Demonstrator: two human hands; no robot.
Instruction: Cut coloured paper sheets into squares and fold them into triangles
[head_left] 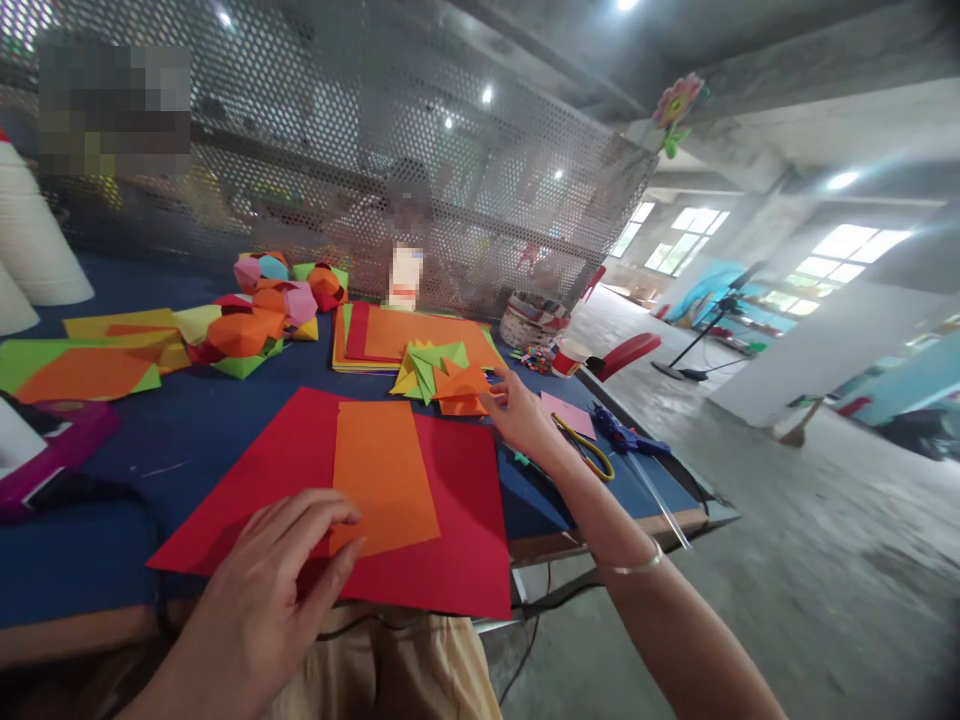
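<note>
A red sheet of paper (270,480) lies flat near the table's front edge, with a smaller orange paper rectangle (382,470) on top of it. My left hand (289,560) is over the lower left part of the orange rectangle, thumb and fingers apart, holding nothing. Farther off, my right hand (517,410) is at the right edge of a folded orange paper piece (461,385), its fingertips close to or touching it, thumb and forefinger apart. That piece leans against folded green and yellow paper pieces (431,368).
Behind sits a stack of coloured sheets (420,328). Folded paper shapes (244,330) fill the left. On the right are yellow-handled scissors (589,450), a blue glue gun (626,432), pink paper (568,412), a paper cup (570,357) and a basket (529,318). A purple device (60,455) stands left.
</note>
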